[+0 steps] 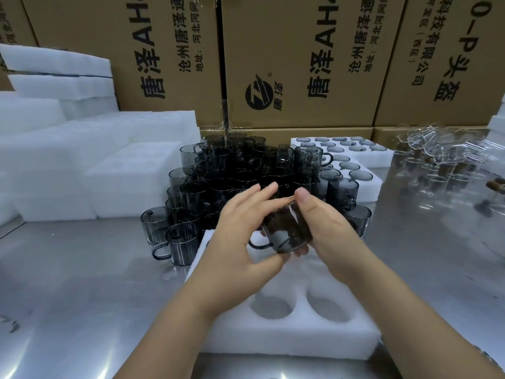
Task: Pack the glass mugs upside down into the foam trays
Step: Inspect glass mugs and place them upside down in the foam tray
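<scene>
A smoky grey glass mug hangs tilted above the white foam tray in front of me. My right hand grips its body, thumb on the upper edge. My left hand touches the mug from the left with straight fingers spread, thumb under its handle side. Two round holes of the tray show bare near its front edge. Behind my hands stands a dense heap of grey mugs. Filled foam trays with upside-down mugs lie at the back right.
Stacks of white foam trays fill the left side. Brown cardboard boxes wall off the back. Clear glassware stands on the shiny metal table at the right.
</scene>
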